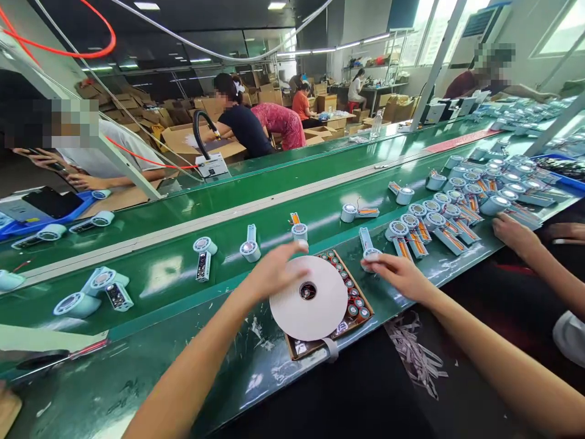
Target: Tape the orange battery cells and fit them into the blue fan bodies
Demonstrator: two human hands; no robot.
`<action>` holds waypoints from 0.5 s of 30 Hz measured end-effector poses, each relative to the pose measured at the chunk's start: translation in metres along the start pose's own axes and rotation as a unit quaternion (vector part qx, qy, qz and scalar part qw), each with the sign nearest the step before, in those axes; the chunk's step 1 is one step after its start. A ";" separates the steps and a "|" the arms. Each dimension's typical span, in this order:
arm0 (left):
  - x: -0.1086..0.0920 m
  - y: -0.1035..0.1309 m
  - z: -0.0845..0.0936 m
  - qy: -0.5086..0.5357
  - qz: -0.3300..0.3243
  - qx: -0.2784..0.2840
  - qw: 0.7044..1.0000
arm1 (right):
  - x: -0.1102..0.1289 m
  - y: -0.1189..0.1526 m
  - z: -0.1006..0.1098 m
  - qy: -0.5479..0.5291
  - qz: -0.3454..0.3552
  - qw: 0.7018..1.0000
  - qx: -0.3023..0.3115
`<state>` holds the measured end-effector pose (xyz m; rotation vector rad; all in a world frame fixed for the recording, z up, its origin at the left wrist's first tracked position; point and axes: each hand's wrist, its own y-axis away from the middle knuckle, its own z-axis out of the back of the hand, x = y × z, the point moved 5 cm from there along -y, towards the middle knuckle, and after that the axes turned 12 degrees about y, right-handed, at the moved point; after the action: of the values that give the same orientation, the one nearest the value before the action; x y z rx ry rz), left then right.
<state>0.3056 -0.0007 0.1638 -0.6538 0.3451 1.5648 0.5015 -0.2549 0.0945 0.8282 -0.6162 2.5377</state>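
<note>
My left hand (281,268) hovers over a wide white roll of tape (292,311), slightly blurred, its fingers stretched out and holding nothing I can see. A white covering shows at one fingertip. The roll lies flat on a cardboard box (371,312) with several small cylindrical motors with red wires (351,292) inside. At the right of the box, my right hand (402,275) pinches the round end of a light-blue device housing (366,239), whose narrow handle points away. Part of the round end is hidden by the fingers.
Several similar housings (434,219) crowd the bench at right, near a co-worker's hand (516,235). Others sit along the green conveyor belt (155,274). Tape scraps (418,356) hang below the bench edge. A slanted metal post (114,155) stands at left, with a person behind it.
</note>
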 end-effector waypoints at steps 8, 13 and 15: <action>-0.028 0.101 -0.041 -0.117 -0.024 -0.051 0.992 | 0.001 0.070 0.009 -0.179 -0.140 0.969 -0.094; -0.044 0.114 -0.037 -0.130 -0.067 -0.253 0.956 | 0.090 0.060 -0.024 -0.285 -0.107 0.942 0.142; -0.049 0.123 -0.042 -0.129 -0.078 -0.266 0.952 | 0.123 0.069 -0.050 -0.300 -0.091 0.919 0.239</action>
<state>0.1936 -0.0783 0.1391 -0.8514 -0.3328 1.5718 0.3533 -0.2569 0.1156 1.7793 -0.0548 2.2669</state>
